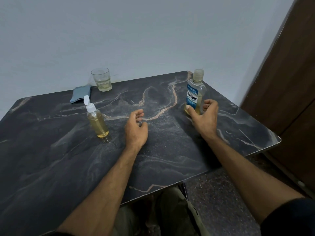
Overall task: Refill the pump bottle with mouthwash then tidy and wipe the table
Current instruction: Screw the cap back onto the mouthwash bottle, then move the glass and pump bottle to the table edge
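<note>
A small clear pump bottle [98,124] with a white pump top stands left of centre on the dark marble table [162,150], filled with yellowish liquid. The mouthwash bottle [195,92], capped and blue-labelled, stands at the far right with a little yellow liquid at its bottom. My right hand [204,118] wraps around its base, thumb on the left side and curled fingers on the right. My left hand [136,128] sits over the table's middle, to the right of the pump bottle, fingers loosely curled and holding nothing.
A drinking glass [102,80] with a little pale liquid stands at the table's back edge. A folded grey-blue cloth [80,93] lies beside it on the left. A wall runs behind the table; a brown door [289,82] is at right.
</note>
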A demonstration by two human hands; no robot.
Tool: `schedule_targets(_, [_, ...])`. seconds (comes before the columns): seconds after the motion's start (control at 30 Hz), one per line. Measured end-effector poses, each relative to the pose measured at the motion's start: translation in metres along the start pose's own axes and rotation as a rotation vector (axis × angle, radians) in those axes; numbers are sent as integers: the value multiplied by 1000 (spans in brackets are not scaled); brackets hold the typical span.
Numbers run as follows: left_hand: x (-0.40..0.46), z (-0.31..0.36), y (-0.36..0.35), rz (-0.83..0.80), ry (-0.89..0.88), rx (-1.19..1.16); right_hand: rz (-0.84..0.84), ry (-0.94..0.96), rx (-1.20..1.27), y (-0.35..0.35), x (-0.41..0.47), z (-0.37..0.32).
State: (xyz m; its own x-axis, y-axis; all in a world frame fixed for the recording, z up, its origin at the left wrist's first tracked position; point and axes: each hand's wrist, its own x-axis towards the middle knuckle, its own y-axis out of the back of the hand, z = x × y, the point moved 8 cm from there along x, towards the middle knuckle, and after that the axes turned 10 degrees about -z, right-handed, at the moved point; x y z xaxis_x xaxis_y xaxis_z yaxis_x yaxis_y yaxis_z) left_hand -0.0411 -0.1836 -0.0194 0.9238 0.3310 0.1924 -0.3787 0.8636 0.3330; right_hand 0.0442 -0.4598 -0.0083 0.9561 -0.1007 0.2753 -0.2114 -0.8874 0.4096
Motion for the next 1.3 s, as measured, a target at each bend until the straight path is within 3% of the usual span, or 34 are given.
schedule_targets(0.23, [-34, 6, 41, 53, -143, 197, -56, 157, 88, -14, -45, -29])
schedule_targets(0.57, [-64, -1, 136, 438, -84, 214, -459, 305, 137, -127, -85, -89])
schedule_targets(0.67, [-57, -5, 144, 481, -39, 176, -566, 340, 158, -153, -93, -106])
schedule_targets(0.9, [-34, -9, 145, 489, 50, 221, -650, 374, 167, -183, -98, -131])
schedule_targets(1.1, [-19, -20, 142, 400, 95, 197, -695, 376, 188, -188, -101, -133])
schedule_targets(1.3, [-9, -20, 133, 99, -8, -126, -730, 369, 275, -176, -99, -141])
